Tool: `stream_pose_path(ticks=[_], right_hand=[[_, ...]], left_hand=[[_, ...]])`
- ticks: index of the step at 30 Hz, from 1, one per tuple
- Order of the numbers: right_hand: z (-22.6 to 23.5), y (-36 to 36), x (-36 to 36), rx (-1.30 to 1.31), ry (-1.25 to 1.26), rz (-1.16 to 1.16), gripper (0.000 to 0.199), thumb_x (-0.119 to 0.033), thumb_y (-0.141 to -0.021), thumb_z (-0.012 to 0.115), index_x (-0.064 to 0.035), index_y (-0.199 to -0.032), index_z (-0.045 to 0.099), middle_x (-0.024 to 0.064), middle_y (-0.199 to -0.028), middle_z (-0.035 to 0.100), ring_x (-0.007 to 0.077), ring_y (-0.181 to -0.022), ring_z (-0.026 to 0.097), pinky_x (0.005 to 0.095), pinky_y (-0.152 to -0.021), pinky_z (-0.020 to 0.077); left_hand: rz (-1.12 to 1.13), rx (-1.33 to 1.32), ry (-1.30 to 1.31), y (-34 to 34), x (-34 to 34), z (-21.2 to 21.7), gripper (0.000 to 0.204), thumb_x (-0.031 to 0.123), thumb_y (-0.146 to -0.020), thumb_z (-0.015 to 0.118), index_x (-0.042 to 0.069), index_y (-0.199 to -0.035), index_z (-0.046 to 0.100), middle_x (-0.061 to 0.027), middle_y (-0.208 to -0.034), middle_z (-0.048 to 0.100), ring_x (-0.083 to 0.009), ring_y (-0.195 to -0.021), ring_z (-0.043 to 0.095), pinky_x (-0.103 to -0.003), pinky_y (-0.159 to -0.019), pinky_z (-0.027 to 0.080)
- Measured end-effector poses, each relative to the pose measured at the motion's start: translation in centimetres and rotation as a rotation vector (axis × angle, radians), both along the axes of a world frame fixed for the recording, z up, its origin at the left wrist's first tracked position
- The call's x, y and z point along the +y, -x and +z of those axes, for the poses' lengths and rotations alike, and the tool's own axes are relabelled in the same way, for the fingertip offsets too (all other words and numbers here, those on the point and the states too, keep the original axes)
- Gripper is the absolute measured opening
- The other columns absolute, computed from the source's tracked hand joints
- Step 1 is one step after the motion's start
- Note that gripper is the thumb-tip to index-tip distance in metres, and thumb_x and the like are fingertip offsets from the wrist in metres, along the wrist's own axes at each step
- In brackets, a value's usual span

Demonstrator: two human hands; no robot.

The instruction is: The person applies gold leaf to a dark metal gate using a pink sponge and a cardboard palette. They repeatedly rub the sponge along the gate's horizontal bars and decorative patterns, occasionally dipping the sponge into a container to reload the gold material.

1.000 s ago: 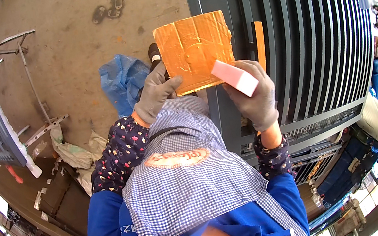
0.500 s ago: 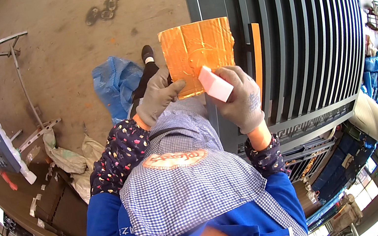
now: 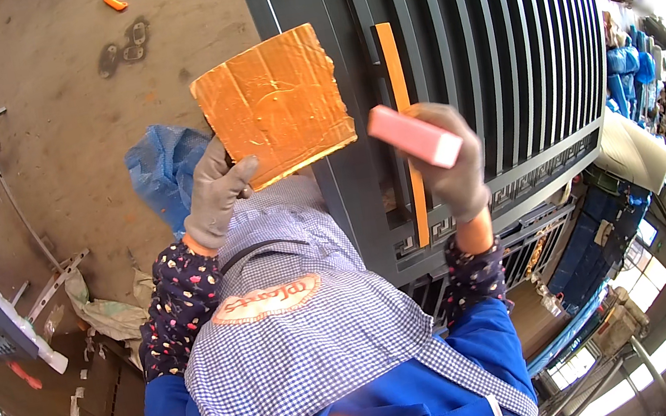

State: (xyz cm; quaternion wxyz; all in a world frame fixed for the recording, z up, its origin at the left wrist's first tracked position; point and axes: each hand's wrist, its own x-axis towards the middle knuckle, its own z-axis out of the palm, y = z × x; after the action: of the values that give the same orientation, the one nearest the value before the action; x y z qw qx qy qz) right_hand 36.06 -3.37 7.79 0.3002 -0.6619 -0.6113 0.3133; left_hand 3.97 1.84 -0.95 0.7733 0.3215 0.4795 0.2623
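My left hand [image 3: 214,194], in a grey work glove, grips the lower left edge of a square piece of cardboard [image 3: 277,107] coated with wet-looking orange-gold paint. In my right hand [image 3: 458,165], gloved alike, is a pink and white sponge block [image 3: 414,137], its long end pointing left toward the cardboard but apart from it. Beneath the right hand lies a dark grey metal gate [image 3: 357,10] with many parallel bars. One narrow strip [image 3: 392,66] on it is orange-gold, and the right hand hovers beside this strip; whether they touch I cannot tell.
Crumpled blue plastic sheeting [image 3: 167,165] lies on the brown floor left of my legs. A metal frame [image 3: 13,191] stands farther left, by pale sacks [image 3: 102,304]. An orange object [image 3: 114,2] rests on the far floor. Blue-wrapped goods [image 3: 626,62] line the right side.
My right hand has drawn the sponge block off the cardboard and moved right over the gate. The cardboard has shifted left and tilted in my left hand. The view has swung to the right.
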Motion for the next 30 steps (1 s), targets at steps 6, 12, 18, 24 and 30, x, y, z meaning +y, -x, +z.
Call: stream_pose_path(ticks=[6, 12, 18, 24, 30], right_hand=[[-5.9, -9.6, 1.0, -0.096, 0.146, -0.008, 0.038, -0.001, -0.082, 0.079, -0.0028, -0.119, 0.068, 0.0090, -0.117, 0.069, 0.0209, -0.106, 0.068, 0.0319, -0.094, 0.0538], [-9.1, -10.9, 4.4, -0.040, 0.155, 0.072, 0.035, -0.002, -0.082, 0.078, -0.0056, -0.116, 0.070, 0.0090, -0.112, 0.072, 0.0242, -0.101, 0.071, 0.0334, -0.091, 0.0570], [-10.6, -11.2, 5.9, -0.066, 0.126, 0.127, 0.035, -0.004, -0.082, 0.079, -0.0061, -0.116, 0.071, 0.0094, -0.113, 0.072, 0.0251, -0.101, 0.072, 0.0342, -0.091, 0.0581], [-10.2, -11.1, 5.1, -0.092, 0.166, 0.190, 0.032, -0.001, -0.082, 0.077, -0.0066, -0.113, 0.072, 0.0092, -0.113, 0.073, 0.0275, -0.102, 0.072, 0.0356, -0.091, 0.0581], [-8.9, -11.4, 3.7, -0.147, 0.189, 0.225, 0.034, 0.000, -0.081, 0.075, -0.0070, -0.114, 0.071, 0.0098, -0.113, 0.072, 0.0294, -0.103, 0.071, 0.0361, -0.092, 0.0571]], left_hand=[[0.038, 0.052, -0.005, 0.7, -0.3, -0.5, 0.051, 0.025, -0.093, 0.073, 0.003, -0.137, 0.059, 0.0014, -0.112, 0.072, 0.0015, -0.065, 0.051, -0.015, -0.054, 0.042], [0.081, 0.070, -0.013, 0.9, -0.5, -1.1, 0.051, 0.024, -0.093, 0.074, 0.002, -0.136, 0.059, 0.0005, -0.111, 0.072, 0.0013, -0.061, 0.051, -0.014, -0.053, 0.042], [0.076, 0.099, -0.014, 0.6, -0.7, -1.2, 0.053, 0.016, -0.093, 0.068, 0.002, -0.142, 0.055, 0.0016, -0.107, 0.070, 0.0005, -0.062, 0.051, -0.015, -0.056, 0.040], [0.062, 0.125, -0.016, 0.5, -0.7, -1.1, 0.055, 0.017, -0.092, 0.069, 0.001, -0.143, 0.054, 0.0016, -0.108, 0.070, -0.0005, -0.061, 0.049, -0.016, -0.056, 0.040], [0.057, 0.138, 0.003, 0.2, -0.7, -1.2, 0.055, 0.017, -0.092, 0.069, 0.001, -0.143, 0.054, 0.0016, -0.108, 0.070, -0.0001, -0.061, 0.050, -0.016, -0.056, 0.040]])
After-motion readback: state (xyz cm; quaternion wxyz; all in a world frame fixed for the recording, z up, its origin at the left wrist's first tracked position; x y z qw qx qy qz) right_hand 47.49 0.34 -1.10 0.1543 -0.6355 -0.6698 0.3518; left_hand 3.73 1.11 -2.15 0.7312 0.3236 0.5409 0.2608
